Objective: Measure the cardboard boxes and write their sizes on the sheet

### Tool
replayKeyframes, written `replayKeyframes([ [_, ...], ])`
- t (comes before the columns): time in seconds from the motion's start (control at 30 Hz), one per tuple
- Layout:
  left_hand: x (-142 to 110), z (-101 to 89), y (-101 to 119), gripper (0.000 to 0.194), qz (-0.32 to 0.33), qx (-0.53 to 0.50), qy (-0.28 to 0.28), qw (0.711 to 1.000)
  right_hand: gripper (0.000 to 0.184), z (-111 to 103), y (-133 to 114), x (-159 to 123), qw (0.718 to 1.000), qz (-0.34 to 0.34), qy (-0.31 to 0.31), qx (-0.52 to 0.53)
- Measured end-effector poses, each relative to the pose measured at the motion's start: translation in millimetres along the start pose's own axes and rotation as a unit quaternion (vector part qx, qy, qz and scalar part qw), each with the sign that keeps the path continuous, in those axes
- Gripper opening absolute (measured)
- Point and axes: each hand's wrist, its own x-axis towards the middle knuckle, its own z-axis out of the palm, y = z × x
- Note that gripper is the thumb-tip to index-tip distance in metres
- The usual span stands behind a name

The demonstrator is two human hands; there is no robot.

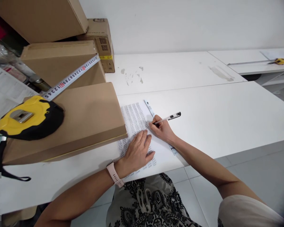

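A sheet of paper point(159, 148) covered in rows of small handwriting lies on the white table, close to its front edge. My left hand point(138, 148) rests flat on the sheet with the fingers spread; a pink watch band circles that wrist. In my right hand point(163, 129) is a pen point(172, 116) with a clear barrel and a black end, pinched between thumb and fingers. Its tip meets the page near the written rows, though the fingers partly cover it. Another printed sheet with a blue strip point(149, 108) peeks out from beneath the handwritten one.
A flat cardboard box point(90, 110) borders the paper on the left, bearing a yellow-black tape measure point(30, 116) with its blade drawn out. More boxes point(61, 56) are stacked behind. A second tape measure point(280, 61) lies on the far right table point(241, 58).
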Motion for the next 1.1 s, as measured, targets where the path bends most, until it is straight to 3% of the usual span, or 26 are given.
replayKeyframes([
  [1.1,0.3,-2.3,0.5,0.059,-0.005,-0.010,-0.010,1.000,0.021,-0.6,-2.4,0.7,1.000,0.014,0.004,-0.027],
])
